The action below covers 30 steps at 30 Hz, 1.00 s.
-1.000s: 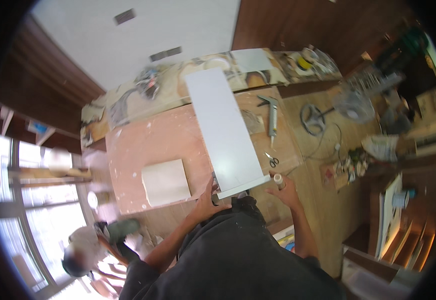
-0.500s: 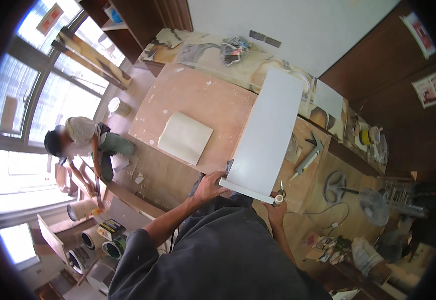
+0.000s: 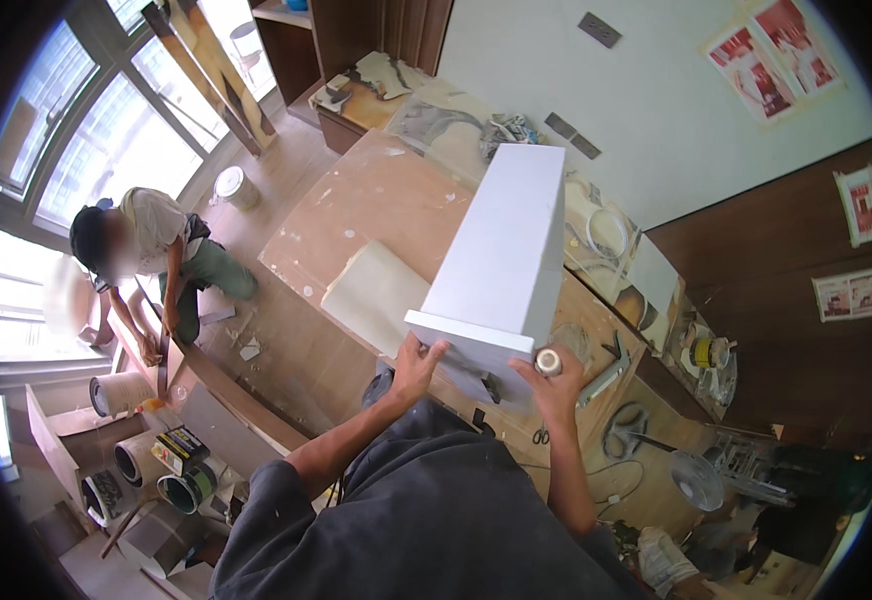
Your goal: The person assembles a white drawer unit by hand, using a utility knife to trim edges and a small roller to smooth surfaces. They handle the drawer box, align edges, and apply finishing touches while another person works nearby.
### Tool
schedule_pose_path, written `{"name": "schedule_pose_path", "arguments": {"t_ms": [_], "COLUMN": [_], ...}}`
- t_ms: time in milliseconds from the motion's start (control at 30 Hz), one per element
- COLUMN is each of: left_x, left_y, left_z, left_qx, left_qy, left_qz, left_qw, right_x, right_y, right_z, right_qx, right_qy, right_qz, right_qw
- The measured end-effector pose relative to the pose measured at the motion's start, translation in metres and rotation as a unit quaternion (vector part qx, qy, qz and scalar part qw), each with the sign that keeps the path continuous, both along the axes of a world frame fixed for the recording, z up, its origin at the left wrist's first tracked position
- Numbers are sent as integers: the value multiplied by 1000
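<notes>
A long white box (image 3: 496, 245), with a wider panel (image 3: 469, 333) across its near end, is tilted up in front of me. That end's grey face carries a small dark fitting. My left hand (image 3: 414, 368) grips the panel's left edge, thumb on the face. At the right corner my right hand (image 3: 554, 388) presses its thumb on the box and also holds a small pale roll (image 3: 548, 362), which looks like tape. Below it, dark scissor handles (image 3: 541, 437) show; what carries them is unclear. The box hides part of the board beneath.
A brown board (image 3: 356, 190) on the worktable bears a cream sheet (image 3: 376, 290). A caulking gun (image 3: 608, 372) lies to the right, near a standing fan (image 3: 694, 480). At the left a person (image 3: 156, 250) crouches over a plank, beside several open cans. A white bucket (image 3: 236, 187) stands behind.
The box has been raised and tilted, so its side and grey end face now show. Both hands have moved up with it, and the view has shifted.
</notes>
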<state>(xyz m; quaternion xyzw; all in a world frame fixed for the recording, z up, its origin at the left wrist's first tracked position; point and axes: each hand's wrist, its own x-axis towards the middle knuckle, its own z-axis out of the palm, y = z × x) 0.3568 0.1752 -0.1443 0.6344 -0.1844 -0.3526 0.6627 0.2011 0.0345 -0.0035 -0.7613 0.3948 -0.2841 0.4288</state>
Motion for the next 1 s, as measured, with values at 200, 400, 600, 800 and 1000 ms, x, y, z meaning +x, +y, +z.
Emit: {"name": "schedule_pose_path", "arguments": {"t_ms": [200, 400, 600, 800, 1000], "left_x": [35, 35, 43, 52, 60], "left_y": [22, 28, 37, 39, 36], "left_z": [-71, -57, -64, -68, -85], "left_qx": [19, -34, -11, 28, 9], "left_qy": [123, 251, 365, 386, 432], "left_qz": [75, 142, 156, 205, 224], "left_qw": [989, 957, 918, 899, 873], "right_x": [110, 185, 235, 261, 227], "right_y": [-7, -5, -8, -10, -21], "right_z": [3, -16, -29, -36, -37], "right_qx": [-44, -48, -64, -3, -79], "right_qy": [97, 176, 248, 317, 215], "right_qz": [131, 206, 276, 321, 306], "right_qw": [986, 961, 927, 893, 924]}}
